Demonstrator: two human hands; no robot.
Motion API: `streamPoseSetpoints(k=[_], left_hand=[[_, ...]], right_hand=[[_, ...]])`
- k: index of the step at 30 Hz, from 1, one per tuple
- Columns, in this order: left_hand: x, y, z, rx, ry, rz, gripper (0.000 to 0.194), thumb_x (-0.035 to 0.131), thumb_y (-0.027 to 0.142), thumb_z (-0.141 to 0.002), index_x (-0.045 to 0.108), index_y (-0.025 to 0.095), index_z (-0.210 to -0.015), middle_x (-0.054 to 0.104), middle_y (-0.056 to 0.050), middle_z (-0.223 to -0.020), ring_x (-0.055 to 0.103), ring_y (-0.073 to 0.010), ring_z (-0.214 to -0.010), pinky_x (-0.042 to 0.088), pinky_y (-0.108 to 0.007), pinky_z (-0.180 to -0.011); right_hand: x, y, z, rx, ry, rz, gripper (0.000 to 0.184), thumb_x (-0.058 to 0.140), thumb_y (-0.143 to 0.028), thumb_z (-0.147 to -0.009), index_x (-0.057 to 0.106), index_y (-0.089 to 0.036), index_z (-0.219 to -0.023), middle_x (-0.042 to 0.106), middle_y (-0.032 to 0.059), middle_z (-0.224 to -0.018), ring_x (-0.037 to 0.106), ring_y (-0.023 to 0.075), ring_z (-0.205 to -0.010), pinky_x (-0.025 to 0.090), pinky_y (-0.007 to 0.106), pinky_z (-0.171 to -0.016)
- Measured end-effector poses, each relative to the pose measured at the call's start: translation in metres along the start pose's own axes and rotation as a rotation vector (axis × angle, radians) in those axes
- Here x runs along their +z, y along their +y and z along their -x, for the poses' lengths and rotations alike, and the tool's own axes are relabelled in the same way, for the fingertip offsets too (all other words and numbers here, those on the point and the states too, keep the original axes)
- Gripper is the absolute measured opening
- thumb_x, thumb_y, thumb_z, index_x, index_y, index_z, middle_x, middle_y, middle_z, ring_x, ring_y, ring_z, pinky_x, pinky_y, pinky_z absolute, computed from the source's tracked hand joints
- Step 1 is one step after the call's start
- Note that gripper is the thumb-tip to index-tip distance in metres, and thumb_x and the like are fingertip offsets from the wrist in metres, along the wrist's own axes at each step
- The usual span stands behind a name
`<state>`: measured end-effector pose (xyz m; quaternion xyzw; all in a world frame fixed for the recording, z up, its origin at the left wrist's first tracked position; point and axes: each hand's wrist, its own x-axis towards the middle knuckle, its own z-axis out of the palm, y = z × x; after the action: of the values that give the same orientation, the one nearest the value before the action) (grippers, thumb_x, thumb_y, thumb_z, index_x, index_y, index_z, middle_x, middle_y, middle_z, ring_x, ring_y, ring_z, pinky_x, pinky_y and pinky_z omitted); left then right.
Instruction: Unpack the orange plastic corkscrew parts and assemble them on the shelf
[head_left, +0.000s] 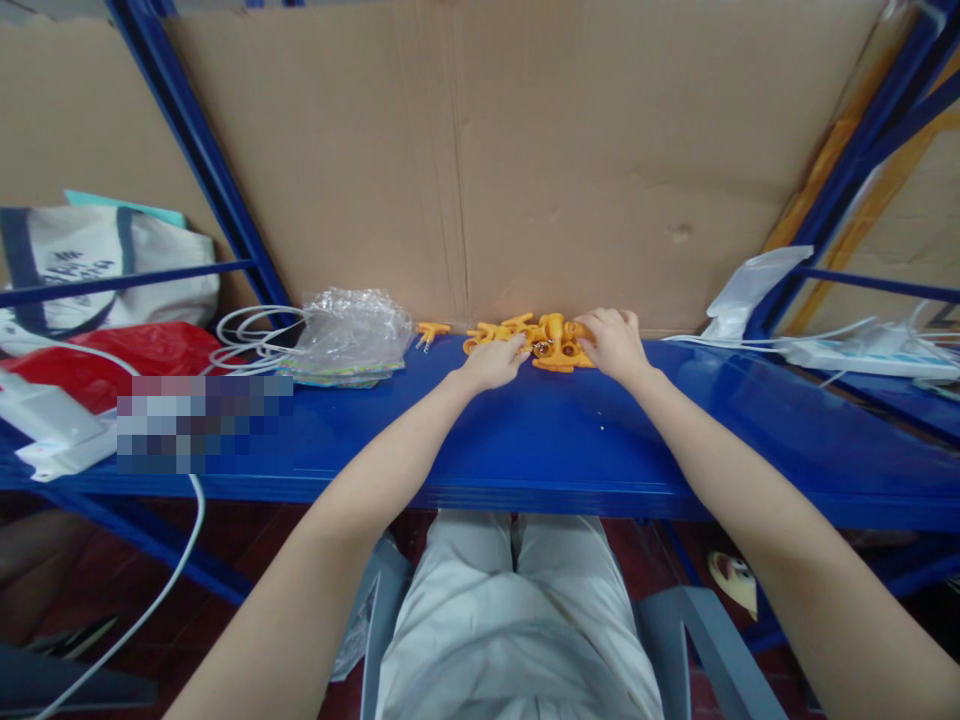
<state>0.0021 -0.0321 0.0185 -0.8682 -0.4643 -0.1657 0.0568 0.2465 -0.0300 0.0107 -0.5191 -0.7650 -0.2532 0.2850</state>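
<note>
A pile of orange plastic keychains (pixel 553 345) with small metal chains lies at the back of the blue tabletop, against the cardboard. At the pile's left side, my left hand (pixel 493 366) has its fingers drawn together among the pieces; what they pinch, if anything, is hidden. My right hand (pixel 613 342) curls over the right end of the pile, its fingers closed around one orange piece. A single orange keychain (pixel 433 330) with a chain lies apart, to the left of the pile.
Clear plastic bags (pixel 352 335) are stacked left of the pile, near a coiled white cable (pixel 251 340). Further left are a red bag (pixel 142 355), a canvas tote (pixel 112 265) and a white power adapter (pixel 52 420). A white power strip (pixel 870 355) lies at the right.
</note>
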Motion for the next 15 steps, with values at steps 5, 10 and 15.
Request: streamPoseSetpoints(k=[5,10,15], left_hand=[[0.004,-0.005,-0.004,-0.019,0.057,-0.018,0.027,0.039,0.023,-0.102,0.062,0.017,-0.113,0.070,-0.016,-0.120,0.064,-0.0301,-0.120,0.048,-0.045,-0.099],[0.007,-0.010,-0.007,-0.022,0.114,-0.062,0.022,0.044,0.020,-0.099,0.065,0.017,-0.107,0.070,-0.015,-0.120,0.061,-0.0292,-0.122,0.044,-0.049,-0.103],[0.009,-0.012,-0.007,-0.009,0.136,-0.064,0.019,0.049,0.019,-0.097,0.067,0.018,-0.103,0.070,-0.013,-0.118,0.060,-0.0292,-0.120,0.044,-0.048,-0.101]], right_hand=[[-0.003,0.035,0.005,0.369,-0.006,-0.056,0.029,0.061,-0.025,-0.088,0.071,-0.019,-0.115,0.062,0.0168,-0.122,0.055,0.0348,-0.116,0.045,0.050,-0.093],[0.005,0.066,0.012,0.613,-0.095,-0.167,0.018,0.066,-0.025,-0.085,0.071,-0.015,-0.099,0.067,0.0174,-0.108,0.064,0.0316,-0.105,0.050,0.041,-0.092],[0.023,0.086,0.022,0.807,-0.051,-0.229,0.025,0.071,-0.025,-0.076,0.065,-0.022,-0.100,0.071,0.0115,-0.101,0.068,0.0325,-0.101,0.056,0.045,-0.087]])
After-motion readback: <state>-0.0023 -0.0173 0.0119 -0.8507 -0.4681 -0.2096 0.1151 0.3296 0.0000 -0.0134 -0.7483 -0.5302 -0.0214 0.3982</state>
